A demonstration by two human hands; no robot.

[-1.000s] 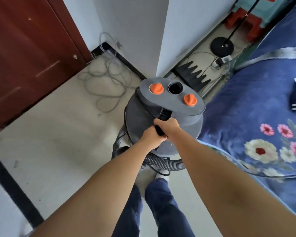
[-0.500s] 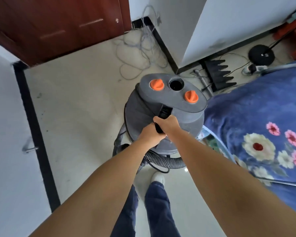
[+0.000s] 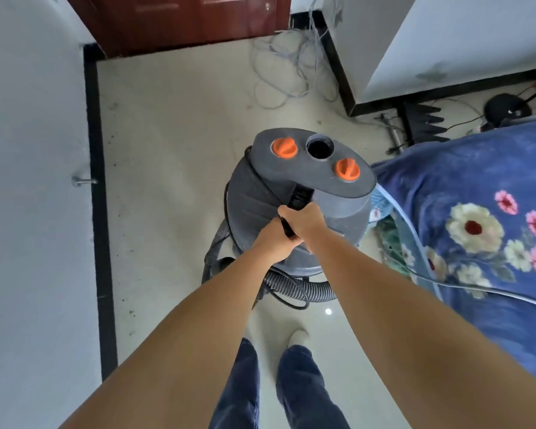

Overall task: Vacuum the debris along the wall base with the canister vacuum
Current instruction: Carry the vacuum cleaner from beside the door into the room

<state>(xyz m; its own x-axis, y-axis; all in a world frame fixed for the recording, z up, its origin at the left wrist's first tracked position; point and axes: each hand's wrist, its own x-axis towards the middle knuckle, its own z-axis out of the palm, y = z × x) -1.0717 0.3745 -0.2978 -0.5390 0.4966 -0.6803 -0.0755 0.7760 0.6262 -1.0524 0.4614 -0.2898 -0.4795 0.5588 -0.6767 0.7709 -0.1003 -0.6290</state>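
Head view: I read no label on the canister vacuum (image 3: 294, 209). It stands upright on the floor beside the bed (image 3: 477, 230); its open top port (image 3: 320, 147) holds nothing visible. My left hand (image 3: 273, 239) and right hand (image 3: 304, 222) both grip its black handle (image 3: 297, 198).

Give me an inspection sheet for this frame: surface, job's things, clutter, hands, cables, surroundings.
Surface: pale tiled floor, dark specks near the black baseboard on the left.
Job's things: grey canister vacuum upright mid-floor, hose curled at its base.
Clutter: black jagged-edged object and a metal tool by the far wall.
Hands: left hand and right hand both grip the vacuum's black handle.
Cables: loose grey cable tangle near the door.
Surroundings: brown door, blue floral blanket on the right.
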